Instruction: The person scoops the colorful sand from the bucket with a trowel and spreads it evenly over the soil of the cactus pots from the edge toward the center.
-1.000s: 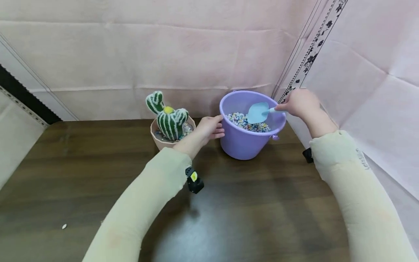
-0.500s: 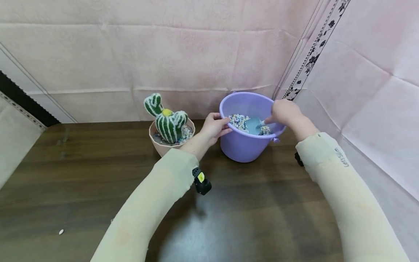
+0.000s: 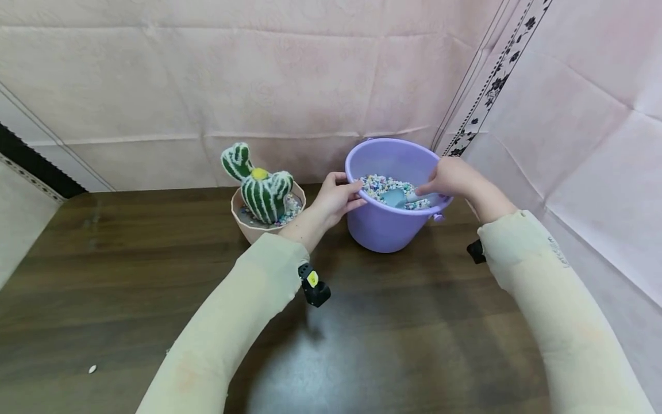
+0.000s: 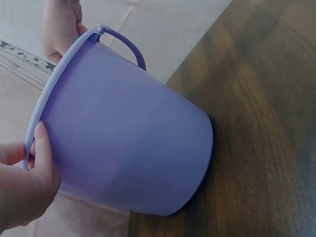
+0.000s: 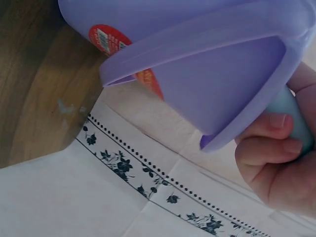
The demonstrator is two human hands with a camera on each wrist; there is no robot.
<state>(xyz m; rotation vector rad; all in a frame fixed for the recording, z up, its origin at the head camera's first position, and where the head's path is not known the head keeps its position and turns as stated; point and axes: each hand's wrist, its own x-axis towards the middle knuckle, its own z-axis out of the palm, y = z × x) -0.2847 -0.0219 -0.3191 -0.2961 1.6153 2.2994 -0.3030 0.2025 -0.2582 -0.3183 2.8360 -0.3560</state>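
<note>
A purple bucket (image 3: 385, 230) stands at the back of the table, holding multicoloured pebbles (image 3: 380, 185). My left hand (image 3: 336, 200) grips its rim on the left, with a finger (image 4: 43, 148) on the outer wall in the left wrist view. My right hand (image 3: 455, 177) holds a light-blue toy shovel (image 3: 395, 198), whose blade lies low among the pebbles, partly sunk in them. Around the shovel's handle (image 5: 291, 118) the fingers are curled in the right wrist view. Left of the bucket, a potted knitted cactus (image 3: 264, 198) stands near my left forearm.
The cactus pot (image 3: 253, 233) is pale pink and has some pebbles in it. Behind everything hangs a pale pink cloth (image 3: 289, 80); another cloth (image 3: 584, 132) borders the right side. A small white bit (image 3: 92, 369) lies on the wooden table (image 3: 129, 276) at front left.
My right hand has lowered the shovel from above the bucket's right rim into the pebbles. My left hand has moved slightly right and taken hold of the bucket rim.
</note>
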